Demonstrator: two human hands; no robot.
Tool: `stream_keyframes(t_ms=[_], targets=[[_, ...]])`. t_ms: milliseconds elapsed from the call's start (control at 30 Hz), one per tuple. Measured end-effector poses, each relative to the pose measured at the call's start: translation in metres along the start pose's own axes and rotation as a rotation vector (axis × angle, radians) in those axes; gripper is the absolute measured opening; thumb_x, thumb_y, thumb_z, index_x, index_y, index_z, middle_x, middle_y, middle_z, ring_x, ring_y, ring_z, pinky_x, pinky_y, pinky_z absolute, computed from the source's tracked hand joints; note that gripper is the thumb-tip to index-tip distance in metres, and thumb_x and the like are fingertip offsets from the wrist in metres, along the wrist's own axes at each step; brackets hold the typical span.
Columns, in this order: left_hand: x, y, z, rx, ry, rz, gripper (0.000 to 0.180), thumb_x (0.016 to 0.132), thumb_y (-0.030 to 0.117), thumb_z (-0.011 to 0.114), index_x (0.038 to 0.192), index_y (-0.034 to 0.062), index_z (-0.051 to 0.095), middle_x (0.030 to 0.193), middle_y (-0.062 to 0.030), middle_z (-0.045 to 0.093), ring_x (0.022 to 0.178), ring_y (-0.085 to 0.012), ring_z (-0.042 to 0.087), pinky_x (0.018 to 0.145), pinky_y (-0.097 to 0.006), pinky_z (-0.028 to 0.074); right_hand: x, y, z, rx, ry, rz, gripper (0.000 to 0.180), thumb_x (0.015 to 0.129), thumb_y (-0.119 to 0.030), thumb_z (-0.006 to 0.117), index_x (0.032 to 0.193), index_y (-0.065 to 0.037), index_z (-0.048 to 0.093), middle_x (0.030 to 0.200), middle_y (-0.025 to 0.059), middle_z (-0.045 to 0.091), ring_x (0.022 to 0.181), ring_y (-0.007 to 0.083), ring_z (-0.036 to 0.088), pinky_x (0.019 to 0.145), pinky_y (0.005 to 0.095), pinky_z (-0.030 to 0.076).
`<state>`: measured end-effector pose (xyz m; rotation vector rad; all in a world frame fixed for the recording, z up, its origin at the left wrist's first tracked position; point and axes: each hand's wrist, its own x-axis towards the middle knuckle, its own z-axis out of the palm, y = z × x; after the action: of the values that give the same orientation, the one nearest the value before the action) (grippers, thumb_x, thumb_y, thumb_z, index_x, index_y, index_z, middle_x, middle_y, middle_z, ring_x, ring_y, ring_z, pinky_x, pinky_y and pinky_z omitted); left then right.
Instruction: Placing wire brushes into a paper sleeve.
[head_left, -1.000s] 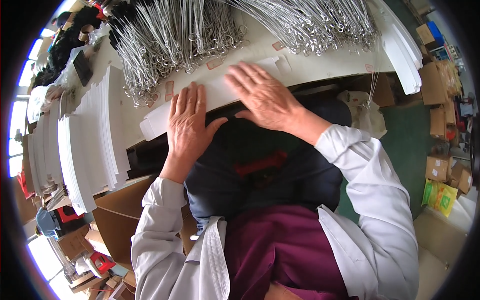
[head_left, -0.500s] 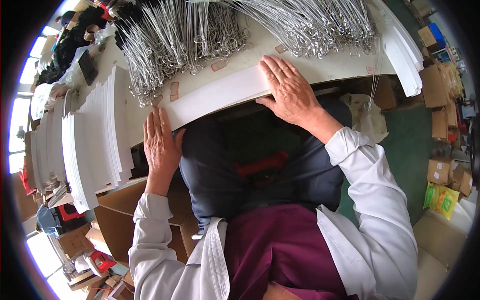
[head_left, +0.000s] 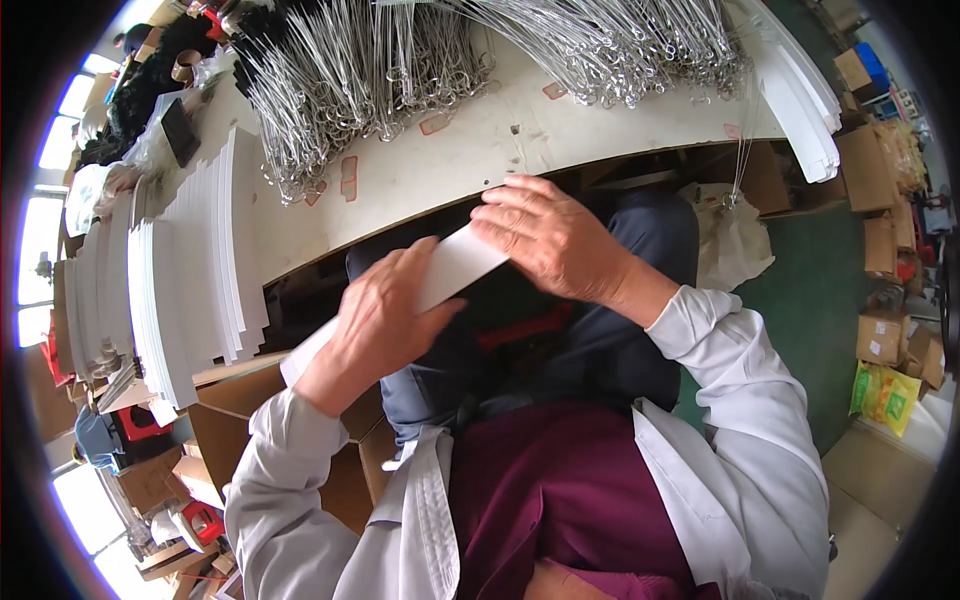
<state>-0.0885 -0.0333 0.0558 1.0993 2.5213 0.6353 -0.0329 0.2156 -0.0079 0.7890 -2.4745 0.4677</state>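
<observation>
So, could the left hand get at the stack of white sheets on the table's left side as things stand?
Probably not at once: the left hand holds the white strip together with the right hand, though nothing blocks the way to the stacked sheets.

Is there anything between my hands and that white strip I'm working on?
Nothing visible. Both the left hand and the right hand are already on the white strip, holding it above the lap, just off the near edge of the table.

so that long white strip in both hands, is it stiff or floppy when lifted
Probably fairly stiff: the white strip spans straight between the left hand and right hand with no visible sag. Likely light, since it looks thin and flat like card. It may bend if held by one end.
</observation>
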Motion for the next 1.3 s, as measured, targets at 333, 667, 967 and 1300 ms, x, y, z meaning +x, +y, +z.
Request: stream_keyframes(t_ms=[333,667,967,1300], targets=[[0.000,-0.002,0.050,-0.181,0.192,-0.116,0.064,0.077,0.023,0.088,0.127,0.0003,0.056,0.100,-0.0219,0.069,0.092,-0.0364,0.071,0.078,-0.041,0.057,-0.027,-0.028,-0.017,0.109,0.260,0.386,0.051,0.082,-0.019,0.083,0.126,-0.001,0.064,0.121,0.0155,0.063,0.107,0.0307,0.062,0.093,0.0425,0.053],[-0.019,0.005,0.074,-0.192,0.185,-0.122,0.069,0.076,0.024,0.088,0.131,0.0005,0.052,0.109,-0.0226,0.068,0.098,-0.0403,0.070,0.083,-0.045,0.059,-0.034,-0.067,0.016,0.679,0.313,0.663,0.027,0.094,-0.015,0.075,0.112,0.004,0.070,0.088,0.0181,0.072,0.075,0.0296,0.072,0.065,0.0360,0.056],[-0.010,0.016,0.063,-0.433,-0.012,-0.129,0.077,0.081,0.023,0.085,0.142,0.0079,0.040,0.113,-0.0264,0.069,0.100,-0.0433,0.071,0.085,-0.046,0.060,-0.032,-0.070,0.005,1.004,-0.019,0.873,0.019,0.099,-0.014,0.070,0.098,0.005,0.074,0.081,0.0153,0.074,0.072,0.0183,0.073,0.063,0.0307,0.056],[-0.007,0.016,0.080,-0.393,0.045,-0.042,0.055,0.078,0.014,0.083,0.124,0.0096,0.054,0.099,-0.0180,0.072,0.089,-0.0298,0.074,0.077,-0.040,0.060,-0.041,-0.071,0.009,0.879,-0.096,0.839,0.021,0.098,-0.016,0.071,0.101,0.004,0.074,0.082,0.0152,0.075,0.074,0.0172,0.073,0.065,0.0317,0.057]])
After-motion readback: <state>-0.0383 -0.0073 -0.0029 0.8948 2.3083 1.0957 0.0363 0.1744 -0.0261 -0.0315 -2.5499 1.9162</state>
